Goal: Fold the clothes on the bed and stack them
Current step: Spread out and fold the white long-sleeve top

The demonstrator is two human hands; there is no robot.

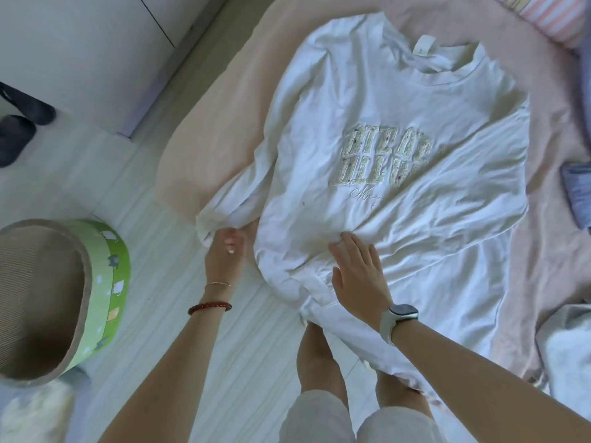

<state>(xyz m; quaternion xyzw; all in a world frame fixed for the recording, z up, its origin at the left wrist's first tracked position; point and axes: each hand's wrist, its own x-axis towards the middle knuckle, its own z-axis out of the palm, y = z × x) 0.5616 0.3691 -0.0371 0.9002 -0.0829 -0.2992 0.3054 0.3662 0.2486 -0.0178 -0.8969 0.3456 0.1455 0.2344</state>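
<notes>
A white long-sleeved sweatshirt [399, 129] with pale embroidered letters lies face up on the pink bed [224, 100], its collar far from me and its hem hanging over the near edge. My left hand [224, 251] pinches the cuff of the left sleeve at the bed's edge. My right hand [358, 273] rests flat with straight fingers on the lower front of the sweatshirt, near the hem.
A folded blue-grey garment [579, 193] lies at the right edge of the bed, and a pale cloth [566, 346] at the near right. A striped pillow [550, 17] sits at the far right. On the floor stand a green round basket [64, 295] and dark slippers [19, 129].
</notes>
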